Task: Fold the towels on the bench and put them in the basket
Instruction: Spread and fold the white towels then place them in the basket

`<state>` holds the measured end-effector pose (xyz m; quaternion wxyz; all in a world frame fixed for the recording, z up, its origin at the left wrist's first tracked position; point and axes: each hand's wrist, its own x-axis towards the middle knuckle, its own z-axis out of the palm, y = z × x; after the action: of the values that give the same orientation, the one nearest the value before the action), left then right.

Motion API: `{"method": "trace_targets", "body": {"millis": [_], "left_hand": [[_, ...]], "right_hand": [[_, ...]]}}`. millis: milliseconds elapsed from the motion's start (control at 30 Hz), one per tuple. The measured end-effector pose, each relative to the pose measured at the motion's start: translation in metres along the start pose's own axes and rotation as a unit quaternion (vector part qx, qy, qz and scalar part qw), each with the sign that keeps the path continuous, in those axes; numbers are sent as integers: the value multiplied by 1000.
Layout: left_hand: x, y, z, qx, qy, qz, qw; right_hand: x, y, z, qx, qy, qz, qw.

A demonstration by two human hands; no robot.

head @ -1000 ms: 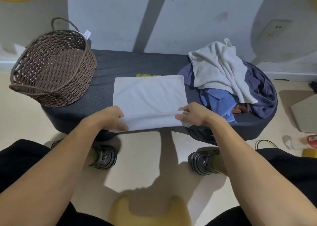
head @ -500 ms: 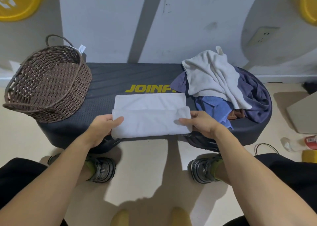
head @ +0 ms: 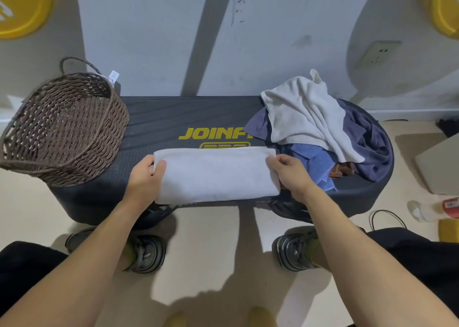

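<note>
At the left of the frame, a brown woven basket (head: 62,127) is seen standing on the left end of the dark bench (head: 173,118); its opening is tilted toward the camera and a white tag is attached at its rear rim. Just right of the basket, the left hand (head: 145,177) is placed at the left edge of a white towel (head: 216,173); the thumb is laid on top of the cloth and the fingers are curled around its edge, so the edge is grasped. The towel is observed at centre frame, folded into a long flat band along the near edge of the bench, below yellow lettering printed on the bench top. At the towel's right end, the right hand (head: 290,175) is recorded with its fingers curled over the upper right corner, which is pinched. Further right, a loose pile of towels (head: 323,132) is heaped on the right end of the bench: a cream one on top, dark blue and lighter blue ones beneath. At lower frame, two dark shoes are visible on the pale floor.
</note>
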<state>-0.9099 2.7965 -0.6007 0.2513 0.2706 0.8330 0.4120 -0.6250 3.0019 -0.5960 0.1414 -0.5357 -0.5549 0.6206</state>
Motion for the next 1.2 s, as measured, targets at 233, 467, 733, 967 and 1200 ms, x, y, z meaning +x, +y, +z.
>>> {"method": "trace_targets", "body": {"millis": [233, 467, 733, 967, 1200], "left_hand": [[11, -7, 7, 65, -40, -27, 997], [14, -4, 2, 72, 7, 7, 997], [22, -1, 3, 49, 20, -19, 998], [29, -4, 3, -34, 39, -79, 996], [14, 1, -17, 145, -27, -125, 981]], "right_hand": [[3, 13, 14, -112, 122, -55, 985], [6, 12, 23, -156, 180, -87, 967], [9, 4, 27, -129, 204, -69, 968], [8, -2, 29, -147, 212, -58, 964], [0, -21, 3, -270, 63, 72, 958]]}}
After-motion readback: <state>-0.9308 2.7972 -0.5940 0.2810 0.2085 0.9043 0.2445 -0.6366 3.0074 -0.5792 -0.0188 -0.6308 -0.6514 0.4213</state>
